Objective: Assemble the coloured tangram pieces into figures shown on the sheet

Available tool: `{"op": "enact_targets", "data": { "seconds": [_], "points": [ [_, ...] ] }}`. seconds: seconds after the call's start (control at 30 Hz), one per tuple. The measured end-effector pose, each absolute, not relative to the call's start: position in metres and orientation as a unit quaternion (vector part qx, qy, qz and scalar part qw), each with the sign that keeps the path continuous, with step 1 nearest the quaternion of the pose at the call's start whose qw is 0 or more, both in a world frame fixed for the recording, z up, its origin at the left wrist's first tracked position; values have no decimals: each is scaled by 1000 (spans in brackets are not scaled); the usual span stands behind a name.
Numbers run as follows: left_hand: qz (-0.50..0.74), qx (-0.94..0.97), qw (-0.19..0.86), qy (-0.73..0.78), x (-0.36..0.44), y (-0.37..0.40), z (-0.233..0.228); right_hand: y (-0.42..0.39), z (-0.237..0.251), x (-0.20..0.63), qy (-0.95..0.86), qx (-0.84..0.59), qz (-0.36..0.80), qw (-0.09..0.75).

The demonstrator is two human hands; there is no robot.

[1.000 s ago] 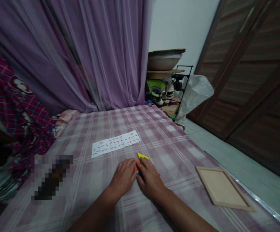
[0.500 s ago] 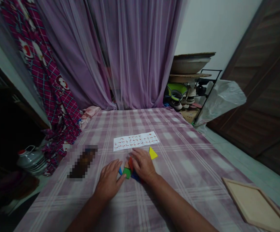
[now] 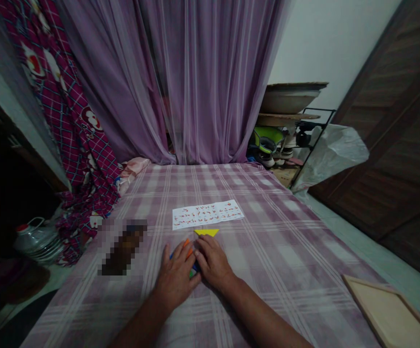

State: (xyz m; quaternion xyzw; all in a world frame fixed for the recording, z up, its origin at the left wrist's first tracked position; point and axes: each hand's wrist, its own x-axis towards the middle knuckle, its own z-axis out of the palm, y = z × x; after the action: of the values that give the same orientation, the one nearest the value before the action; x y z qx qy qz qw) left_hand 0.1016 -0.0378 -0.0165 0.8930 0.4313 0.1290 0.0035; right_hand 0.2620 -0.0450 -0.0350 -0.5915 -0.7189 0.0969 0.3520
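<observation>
My left hand (image 3: 175,280) lies spread over several flat coloured puzzle pieces on the checked cloth, hiding most of them. Between and beside its fingers show an orange piece (image 3: 187,241), a dark blue piece (image 3: 196,266) and a bit of a green piece (image 3: 191,274). Close on the right, my right hand (image 3: 215,263) has its fingers stretched forward, their tips at the near edge of a yellow triangle (image 3: 206,232). Its thumb reaches toward the covered pieces. A white paper strip (image 3: 208,215) with red marks lies just beyond the triangle.
A shallow wooden tray (image 3: 391,309) rests at the right edge of the cloth-covered surface (image 3: 275,251). At left is a blurred-out brown object (image 3: 123,249). A large water bottle (image 3: 37,241) stands on the floor. Purple curtains (image 3: 210,82) hang behind; a loaded rack (image 3: 286,130) stands back right.
The yellow triangle has moved left and turned, its long edge now facing the paper. My left hand has shifted right over the pieces. My right hand has drawn slightly nearer.
</observation>
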Motion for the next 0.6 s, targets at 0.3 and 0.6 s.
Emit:
{"op": "enact_targets", "data": {
  "seconds": [0.3, 0.6],
  "points": [
    [173, 822, -62, 539, 30, -18, -29, -29, -4, 250, -756, -557, 94, 330],
    [222, 793, -46, 565, 19, -6, -45, -30, -10, 247, -767, -560, 104, 297]
  ]
}}
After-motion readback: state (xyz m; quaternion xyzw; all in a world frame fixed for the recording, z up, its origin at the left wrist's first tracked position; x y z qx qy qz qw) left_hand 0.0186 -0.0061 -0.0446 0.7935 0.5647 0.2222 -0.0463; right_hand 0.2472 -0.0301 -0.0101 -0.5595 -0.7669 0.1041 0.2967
